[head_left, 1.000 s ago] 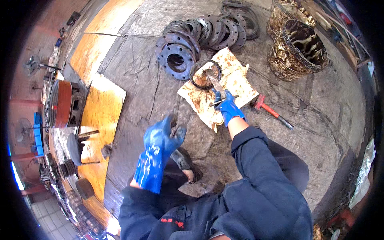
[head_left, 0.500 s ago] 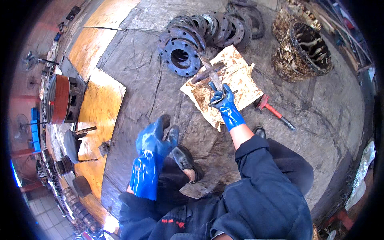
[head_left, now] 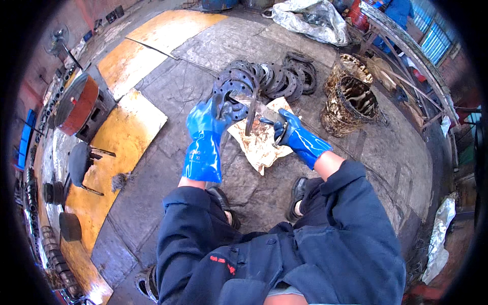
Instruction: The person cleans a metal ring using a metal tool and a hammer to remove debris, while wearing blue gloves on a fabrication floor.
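Observation:
My right hand (head_left: 291, 133), in a blue rubber glove, is closed around a metal tool that looks like a large caliper (head_left: 251, 113). Its long dark bar stands out ahead of the fingers, over a stained yellowish sheet (head_left: 260, 150) on the floor. My left hand (head_left: 207, 118), gloved the same way, is raised just left of the tool with thumb and fingers apart and nothing visible between them. Behind it lie dark round flanges with bolt holes (head_left: 235, 81), leaning on each other in a row. The left glove partly hides the nearest flange.
Two grimy buckets (head_left: 351, 109) stand at the right, near a metal frame (head_left: 422, 51). A white sack (head_left: 310, 20) lies at the back. Yellow boards (head_left: 129, 119) cover the floor at left, with a small stool (head_left: 80, 163) and a reddish-brown drum (head_left: 77, 107) beside them.
My view has tilted up, showing more of the background. My left hand has moved forward and up beside the tool. The tool has been lifted and turned; the red-handled hammer no longer shows.

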A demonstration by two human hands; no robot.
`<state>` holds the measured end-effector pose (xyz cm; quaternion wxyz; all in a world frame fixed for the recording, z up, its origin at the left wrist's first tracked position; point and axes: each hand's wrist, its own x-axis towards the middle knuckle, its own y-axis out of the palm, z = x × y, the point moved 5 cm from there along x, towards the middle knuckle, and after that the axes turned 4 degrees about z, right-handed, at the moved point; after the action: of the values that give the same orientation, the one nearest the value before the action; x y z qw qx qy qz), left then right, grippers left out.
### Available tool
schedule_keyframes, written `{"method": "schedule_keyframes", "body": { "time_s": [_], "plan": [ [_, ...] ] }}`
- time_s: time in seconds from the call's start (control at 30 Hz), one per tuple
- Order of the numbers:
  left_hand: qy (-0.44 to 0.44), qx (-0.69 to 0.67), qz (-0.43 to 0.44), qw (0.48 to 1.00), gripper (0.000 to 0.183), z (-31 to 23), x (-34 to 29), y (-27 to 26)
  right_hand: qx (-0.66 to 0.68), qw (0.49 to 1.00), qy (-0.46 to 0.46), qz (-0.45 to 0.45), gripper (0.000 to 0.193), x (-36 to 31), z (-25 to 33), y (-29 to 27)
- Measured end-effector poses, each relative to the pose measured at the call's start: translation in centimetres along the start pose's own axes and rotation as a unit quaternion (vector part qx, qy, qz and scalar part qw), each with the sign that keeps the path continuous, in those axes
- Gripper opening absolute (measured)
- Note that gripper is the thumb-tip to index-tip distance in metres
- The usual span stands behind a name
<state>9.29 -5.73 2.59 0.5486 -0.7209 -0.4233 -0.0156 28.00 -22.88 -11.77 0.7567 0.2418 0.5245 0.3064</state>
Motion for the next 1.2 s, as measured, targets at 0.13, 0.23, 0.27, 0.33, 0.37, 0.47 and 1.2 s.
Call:
{"method": "schedule_keyframes", "body": {
  "time_s": [0.13,0.23,0.27,0.33,0.37,0.47,1.2],
  "plan": [
    [0.045,0.034,0.077,0.995,0.035,-2.7,3.4,-2.0,-0.035,0.996,0.035,0.074,0.033,-3.0,-2.1,2.8],
    [0.144,-0.069,0.176,0.971,0.029,-2.1,4.8,-2.8,-0.061,0.993,0.032,0.091,0.05,-3.3,-4.6,4.0],
    [0.164,-0.026,0.201,0.965,0.025,-1.8,5.0,-1.8,-0.05,0.991,0.061,0.111,0.046,-3.0,-5.1,3.9],
    [0.207,0.055,0.259,0.942,0.017,-2.8,4.9,-0.5,-0.11,0.992,0.012,0.067,0.042,-2.3,-5.3,4.1],
    [0.191,0.099,0.319,0.923,0.016,-2.9,4.9,0.4,-0.109,0.991,0.023,0.077,0.038,-2.3,-5.7,4.2],
    [0.269,0.315,0.366,0.833,0.015,-1.2,4.6,2.8,-0.108,0.984,0.053,0.135,0.019,-2.1,-6.6,4.5],
    [-0.291,-0.605,0.114,0.732,0.023,9.0,-2.4,5.1,-0.535,0.789,-0.286,0.095,0.039,-11.8,1.5,6.8]
  ]
}}
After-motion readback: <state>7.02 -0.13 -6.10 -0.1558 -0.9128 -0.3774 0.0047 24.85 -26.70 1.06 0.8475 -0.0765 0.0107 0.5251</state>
